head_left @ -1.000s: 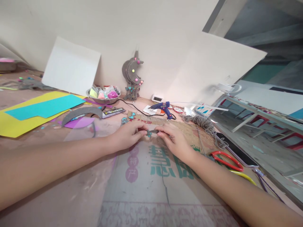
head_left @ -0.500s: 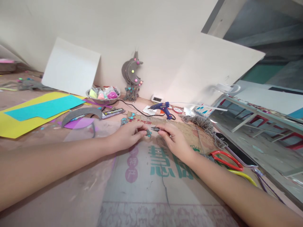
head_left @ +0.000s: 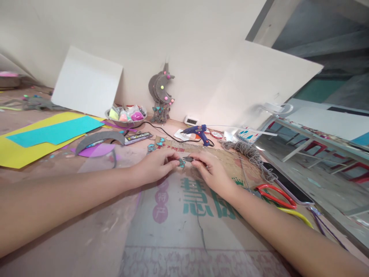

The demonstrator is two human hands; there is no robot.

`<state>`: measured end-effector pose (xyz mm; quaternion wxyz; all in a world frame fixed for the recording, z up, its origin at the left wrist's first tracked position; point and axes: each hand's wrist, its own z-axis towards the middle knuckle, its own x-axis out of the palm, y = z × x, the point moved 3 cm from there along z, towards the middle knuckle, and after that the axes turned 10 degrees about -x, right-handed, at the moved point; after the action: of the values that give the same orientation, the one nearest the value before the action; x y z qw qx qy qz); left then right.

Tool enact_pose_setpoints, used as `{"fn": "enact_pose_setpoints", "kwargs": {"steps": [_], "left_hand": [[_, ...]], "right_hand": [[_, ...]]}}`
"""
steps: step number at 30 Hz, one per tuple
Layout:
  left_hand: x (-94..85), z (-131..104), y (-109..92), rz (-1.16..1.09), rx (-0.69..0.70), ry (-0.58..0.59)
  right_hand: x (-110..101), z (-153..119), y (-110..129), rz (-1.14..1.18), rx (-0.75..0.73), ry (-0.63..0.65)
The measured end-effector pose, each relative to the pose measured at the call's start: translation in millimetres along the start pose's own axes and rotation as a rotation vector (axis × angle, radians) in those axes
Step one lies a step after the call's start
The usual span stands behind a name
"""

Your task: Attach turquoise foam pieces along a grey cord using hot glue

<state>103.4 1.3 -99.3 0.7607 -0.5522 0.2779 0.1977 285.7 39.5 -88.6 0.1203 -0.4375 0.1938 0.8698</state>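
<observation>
Just above the printed cardboard, both hands are close together. My left hand pinches a small teal and grey piece between thumb and fingertips. A small dark grey piece is in the fingertips of my right hand, its tip at the teal piece; whether the two touch is too small to tell. Behind the hands lies a blue glue gun. More little teal pieces sit at the cardboard's back edge.
Grey cord, red-handled scissors and a phone lie on the right. Yellow and turquoise sheets lie on the left. Behind are a bowl of colored clay and a grey moon ornament.
The dark grey piece in my right hand has moved slightly left, closer to the teal piece. My left hand has barely moved.
</observation>
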Motion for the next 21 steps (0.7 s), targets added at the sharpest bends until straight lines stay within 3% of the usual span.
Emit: {"fn": "enact_pose_setpoints", "kwargs": {"steps": [21], "left_hand": [[-0.6,-1.0,-2.5,0.003,0.012,0.025]], "right_hand": [[-0.2,1.6,1.9,0.016,-0.012,0.03]]}}
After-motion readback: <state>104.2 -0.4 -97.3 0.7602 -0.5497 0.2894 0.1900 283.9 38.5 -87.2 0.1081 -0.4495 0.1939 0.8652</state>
